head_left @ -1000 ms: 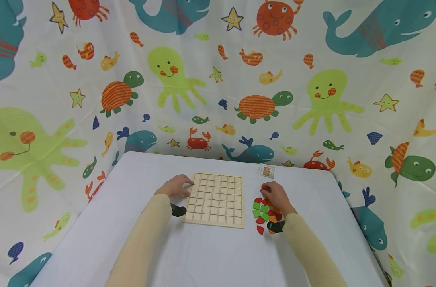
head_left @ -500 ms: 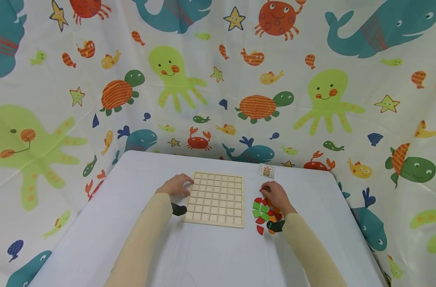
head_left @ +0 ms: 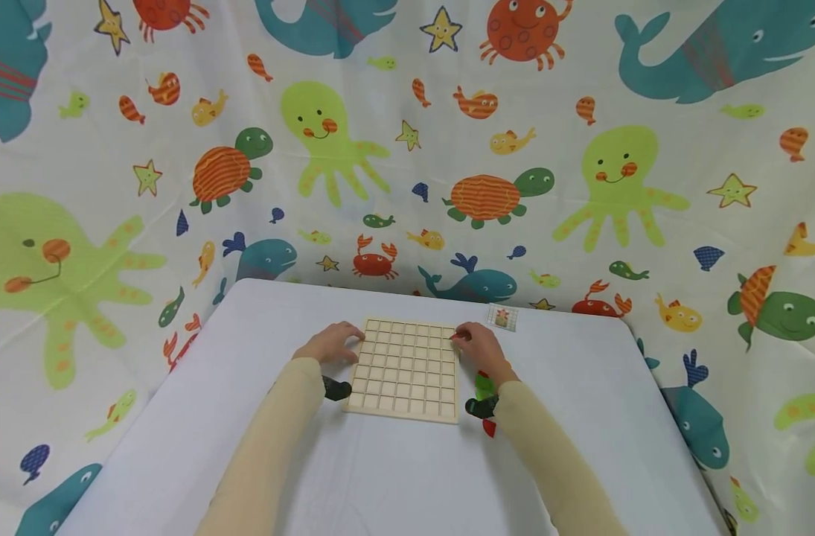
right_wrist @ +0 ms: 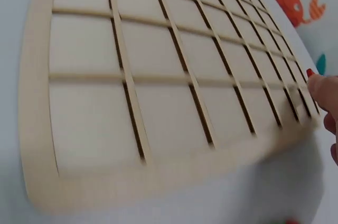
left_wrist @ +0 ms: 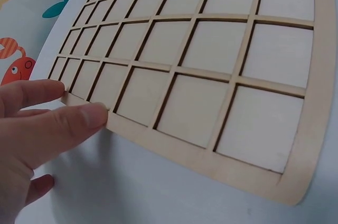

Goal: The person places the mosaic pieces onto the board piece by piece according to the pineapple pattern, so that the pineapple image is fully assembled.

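A light wooden board (head_left: 404,415) divided into square cells lies flat on the table. My left hand (head_left: 330,344) is at its left side; in the left wrist view the thumb (left_wrist: 94,115) and a forefinger touch the board's rim. Over the far right corner of the board, my right hand (head_left: 482,350) pinches a small red piece (head_left: 455,336) between thumb and fingers. The right wrist view shows only the tip of that red piece (right_wrist: 310,72). No pieces show in the cells. Beside the board, green pieces (head_left: 484,388) are partly hidden under the right wrist.
A red piece (head_left: 490,428) lies nearest the table's front among the loose pieces. A small printed grid card (head_left: 502,317) sits at the back of the white table (head_left: 394,484). A patterned sea-animal curtain (head_left: 394,171) hangs behind and around the sides.
My right hand has moved left from above the loose pieces to the board's far right corner, with the red piece in its fingers. The left hand stays at the board's left edge.
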`<state>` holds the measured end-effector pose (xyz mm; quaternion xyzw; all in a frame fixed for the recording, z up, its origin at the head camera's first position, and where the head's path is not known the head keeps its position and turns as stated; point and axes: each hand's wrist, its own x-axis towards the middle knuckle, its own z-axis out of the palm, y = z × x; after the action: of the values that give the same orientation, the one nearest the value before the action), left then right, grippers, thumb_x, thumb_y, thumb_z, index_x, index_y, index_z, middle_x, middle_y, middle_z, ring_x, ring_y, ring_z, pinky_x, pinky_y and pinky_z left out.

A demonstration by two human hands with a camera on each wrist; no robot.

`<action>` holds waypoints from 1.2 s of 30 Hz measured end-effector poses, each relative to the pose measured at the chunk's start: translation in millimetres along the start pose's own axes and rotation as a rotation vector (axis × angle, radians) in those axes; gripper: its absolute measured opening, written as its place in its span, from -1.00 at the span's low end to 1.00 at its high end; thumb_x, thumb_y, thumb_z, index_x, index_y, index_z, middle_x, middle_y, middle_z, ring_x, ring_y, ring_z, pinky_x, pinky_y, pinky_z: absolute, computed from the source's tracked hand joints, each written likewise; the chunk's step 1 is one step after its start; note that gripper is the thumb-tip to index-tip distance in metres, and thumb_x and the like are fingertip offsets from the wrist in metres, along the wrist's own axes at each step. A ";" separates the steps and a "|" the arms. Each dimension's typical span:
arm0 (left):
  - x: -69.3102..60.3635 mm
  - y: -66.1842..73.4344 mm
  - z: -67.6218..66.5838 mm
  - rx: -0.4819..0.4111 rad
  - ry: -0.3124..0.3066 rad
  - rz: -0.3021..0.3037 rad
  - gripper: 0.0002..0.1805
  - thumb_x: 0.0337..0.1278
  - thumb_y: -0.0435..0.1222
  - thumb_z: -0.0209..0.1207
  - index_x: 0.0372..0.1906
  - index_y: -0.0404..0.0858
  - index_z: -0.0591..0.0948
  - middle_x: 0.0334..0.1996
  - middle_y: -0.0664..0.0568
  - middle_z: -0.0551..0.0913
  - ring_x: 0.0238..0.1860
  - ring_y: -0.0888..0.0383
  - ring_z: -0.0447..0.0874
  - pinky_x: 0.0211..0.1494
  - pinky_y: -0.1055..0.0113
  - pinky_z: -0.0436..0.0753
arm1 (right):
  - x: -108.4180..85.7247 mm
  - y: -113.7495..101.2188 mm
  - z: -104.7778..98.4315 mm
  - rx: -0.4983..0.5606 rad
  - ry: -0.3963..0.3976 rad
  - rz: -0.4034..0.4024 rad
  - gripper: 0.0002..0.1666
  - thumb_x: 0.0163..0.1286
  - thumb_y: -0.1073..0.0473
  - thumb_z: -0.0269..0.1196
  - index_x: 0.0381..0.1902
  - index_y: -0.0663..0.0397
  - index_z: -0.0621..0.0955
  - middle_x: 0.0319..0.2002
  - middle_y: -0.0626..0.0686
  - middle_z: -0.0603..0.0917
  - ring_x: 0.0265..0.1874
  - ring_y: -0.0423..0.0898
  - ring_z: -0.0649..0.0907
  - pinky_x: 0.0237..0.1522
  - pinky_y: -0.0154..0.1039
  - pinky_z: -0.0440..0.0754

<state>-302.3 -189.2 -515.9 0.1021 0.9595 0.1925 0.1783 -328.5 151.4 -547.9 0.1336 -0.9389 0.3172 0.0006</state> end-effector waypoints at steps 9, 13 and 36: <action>1.6 -2.6 3.0 0.002 -0.010 -0.001 -0.47 0.10 -0.23 0.38 0.22 -0.13 0.57 0.33 -0.13 0.40 0.38 -0.12 0.26 0.40 -0.12 0.30 | 16.6 -36.2 39.5 0.039 -0.050 -0.082 -0.67 0.37 0.12 0.30 0.03 0.16 0.65 -0.16 0.05 0.67 -0.19 -0.04 0.59 -0.01 -0.13 0.63; 2.4 -3.5 3.1 0.002 -0.012 0.001 -0.48 0.11 -0.23 0.37 0.22 -0.12 0.57 0.34 -0.13 0.39 0.39 -0.11 0.25 0.41 -0.12 0.29 | 20.2 -44.2 51.9 0.011 -0.047 -0.145 -0.69 0.38 0.12 0.28 0.00 0.15 0.67 -0.16 0.04 0.68 -0.17 -0.05 0.61 -0.03 -0.13 0.63; 4.8 -4.7 2.7 -0.014 -0.004 -0.013 -0.46 0.12 -0.22 0.37 0.25 -0.12 0.56 0.36 -0.13 0.37 0.41 -0.12 0.22 0.41 -0.15 0.28 | 28.6 -54.0 55.7 -0.033 -0.103 -0.158 -0.77 0.34 0.09 0.32 -0.12 0.07 0.73 -0.23 0.00 0.67 -0.20 -0.06 0.58 -0.04 -0.14 0.60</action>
<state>-306.2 -191.3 -521.6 0.0950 0.9585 0.1979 0.1821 -337.9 69.8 -557.8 0.2234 -0.9293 0.2935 -0.0205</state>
